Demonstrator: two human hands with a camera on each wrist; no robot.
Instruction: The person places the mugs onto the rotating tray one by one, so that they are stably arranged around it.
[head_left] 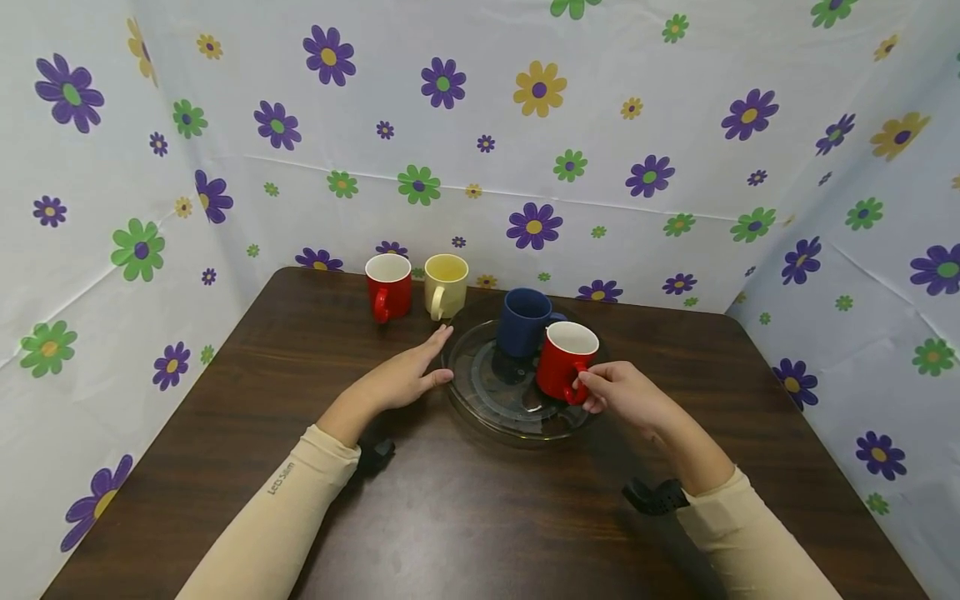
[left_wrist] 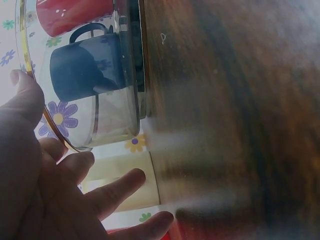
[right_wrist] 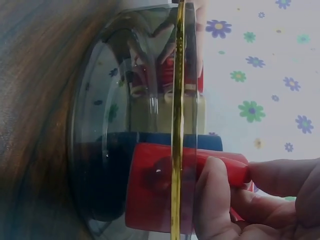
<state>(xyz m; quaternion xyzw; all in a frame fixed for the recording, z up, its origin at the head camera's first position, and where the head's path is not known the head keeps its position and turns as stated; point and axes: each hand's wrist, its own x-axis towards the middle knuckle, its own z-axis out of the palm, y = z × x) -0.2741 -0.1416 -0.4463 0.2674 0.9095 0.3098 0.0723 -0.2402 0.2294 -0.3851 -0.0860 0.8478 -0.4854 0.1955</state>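
A clear glass bowl [head_left: 480, 400] with a gold-toned rim sits on the table. Inside it a blue mug [head_left: 517, 329] stands upright, its handle pointing right. My right hand [head_left: 630, 396] pinches the handle of a red mug [head_left: 558, 371], white inside, between thumb and fingers. That mug is within the bowl, in front of the blue one; in the right wrist view its lower part [right_wrist: 150, 200] shows through the glass, and I cannot tell whether it touches the bottom. My left hand [head_left: 397, 379], fingers extended, is at the bowl's left rim, thumb against it in the left wrist view.
Behind the left hand, another red mug [head_left: 393, 292] and a yellow mug [head_left: 448, 287] stand side by side near the back edge of the dark wooden table [head_left: 465, 525]. A white flowered cloth [head_left: 480, 108] hangs around the back and sides.
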